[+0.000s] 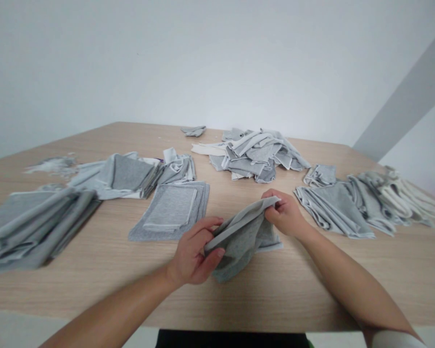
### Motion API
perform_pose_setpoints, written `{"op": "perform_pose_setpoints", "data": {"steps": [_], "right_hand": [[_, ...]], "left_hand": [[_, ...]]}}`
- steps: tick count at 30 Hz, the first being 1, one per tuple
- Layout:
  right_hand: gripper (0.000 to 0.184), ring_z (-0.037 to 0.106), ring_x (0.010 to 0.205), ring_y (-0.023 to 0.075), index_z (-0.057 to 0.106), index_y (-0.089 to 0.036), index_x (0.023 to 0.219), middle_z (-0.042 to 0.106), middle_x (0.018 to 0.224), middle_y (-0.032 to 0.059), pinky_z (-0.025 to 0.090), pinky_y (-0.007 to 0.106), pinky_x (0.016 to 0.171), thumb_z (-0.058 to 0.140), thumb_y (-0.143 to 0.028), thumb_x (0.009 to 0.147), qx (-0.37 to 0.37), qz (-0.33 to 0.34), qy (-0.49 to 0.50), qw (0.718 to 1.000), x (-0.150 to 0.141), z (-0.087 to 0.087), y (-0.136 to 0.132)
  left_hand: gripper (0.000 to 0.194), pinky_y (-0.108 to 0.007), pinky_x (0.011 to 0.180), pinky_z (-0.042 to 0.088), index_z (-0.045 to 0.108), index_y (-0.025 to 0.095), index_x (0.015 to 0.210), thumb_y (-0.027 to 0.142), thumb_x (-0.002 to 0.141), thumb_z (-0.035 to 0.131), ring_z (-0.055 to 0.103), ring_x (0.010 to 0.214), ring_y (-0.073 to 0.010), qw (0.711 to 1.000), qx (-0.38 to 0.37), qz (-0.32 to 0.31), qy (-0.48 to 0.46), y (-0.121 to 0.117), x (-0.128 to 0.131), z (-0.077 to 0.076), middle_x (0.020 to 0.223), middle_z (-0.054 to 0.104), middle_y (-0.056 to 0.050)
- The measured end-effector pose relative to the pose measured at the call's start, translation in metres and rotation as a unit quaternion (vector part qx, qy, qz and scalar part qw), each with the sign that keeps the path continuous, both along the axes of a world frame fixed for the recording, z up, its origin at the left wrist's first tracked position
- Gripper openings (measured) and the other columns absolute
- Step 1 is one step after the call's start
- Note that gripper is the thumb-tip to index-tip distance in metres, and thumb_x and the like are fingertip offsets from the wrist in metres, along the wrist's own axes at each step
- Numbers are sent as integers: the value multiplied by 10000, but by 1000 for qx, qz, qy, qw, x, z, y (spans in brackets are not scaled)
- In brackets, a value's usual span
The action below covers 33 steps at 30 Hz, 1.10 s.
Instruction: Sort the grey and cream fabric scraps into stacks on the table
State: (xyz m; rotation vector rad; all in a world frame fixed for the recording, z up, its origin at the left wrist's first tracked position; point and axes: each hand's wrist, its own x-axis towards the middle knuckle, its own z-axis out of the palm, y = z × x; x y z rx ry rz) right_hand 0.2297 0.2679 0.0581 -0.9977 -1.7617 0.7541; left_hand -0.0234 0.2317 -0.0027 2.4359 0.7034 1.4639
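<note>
A pale wall (159,63) backs the wooden tabletop (304,290); over its near side, a grey cloth (243,238) slants rightward and away lengthwise from the left hand (197,252), its grip closed on one end, to the right hand (285,215), pinching the farther corner.

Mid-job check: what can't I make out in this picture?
All in the head view:
Grey cloth: part of its surface, hidden by folds.
Left hand: lower fingers, hidden by the hand itself and the cloth.
Pale-edged fabric behind: covered by the cloth, so whether it is a separate piece is unclear.
Back pile: lower pieces, buried under upper ones.
Front-left stack: cut off by the left edge.
White scraps, purple bit: too small to identify.
</note>
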Motion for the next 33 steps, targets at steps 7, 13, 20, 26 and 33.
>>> {"op": "perform_pose_setpoints", "data": {"steps": [7,13,20,26,33], "right_hand": [[89,401,517,102,535,-197,649,476,542,-50,299,210,497,474,-167,591,16,-21,16,999,3,0,3],[63,406,520,108,527,-203,650,483,543,-45,303,210,501,486,-175,612,20,-36,31,999,5,1,5],[59,445,574,118,539,-203,666,524,596,-31,338,220,534,495,-183,631,18,-50,71,996,4,2,6],[67,483,614,130,554,-203,682,566,637,-19,363,229,560,509,-175,640,19,-50,81,995,7,3,6],[29,387,505,101,524,-199,660,474,534,-52,278,209,494,501,-185,650,18,-63,66,996,8,4,5]], "left_hand": [[61,-330,772,521,562,190,842,161,881,525,643,900,-183,988,-5,102,-113,3,1,-4,1001,653,-73],[17,-263,676,500,578,187,884,177,875,568,605,768,-136,980,-22,135,-145,9,3,-8,880,637,-38],[116,-267,682,500,573,198,949,147,849,602,612,798,-146,981,-35,87,-168,12,3,-14,895,629,-39],[181,-331,781,513,568,212,1019,157,850,605,606,907,-180,979,-23,91,-179,12,3,-15,999,609,-67],[184,-351,860,502,574,209,1038,227,860,612,597,971,-194,973,-33,129,-188,15,6,-13,1025,612,-71]]}}
